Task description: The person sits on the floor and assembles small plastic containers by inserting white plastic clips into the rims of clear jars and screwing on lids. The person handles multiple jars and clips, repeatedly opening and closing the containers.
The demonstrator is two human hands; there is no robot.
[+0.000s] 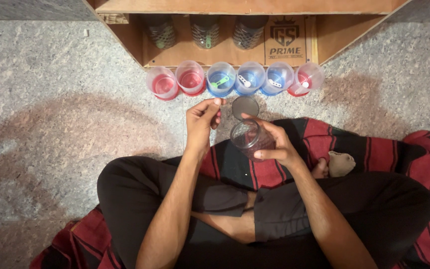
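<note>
Clear, round plastic jar (249,138), clamped in right hand (274,144), should stay upright while left hand (202,121), fingertips pinched on something small and pink, works directly over its mouth.

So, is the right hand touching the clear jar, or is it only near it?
Touching. The head view shows the right hand wrapped around the clear jar, its fingers against the jar's side and holding it above the lap. The left hand is apart from the jar.
</note>
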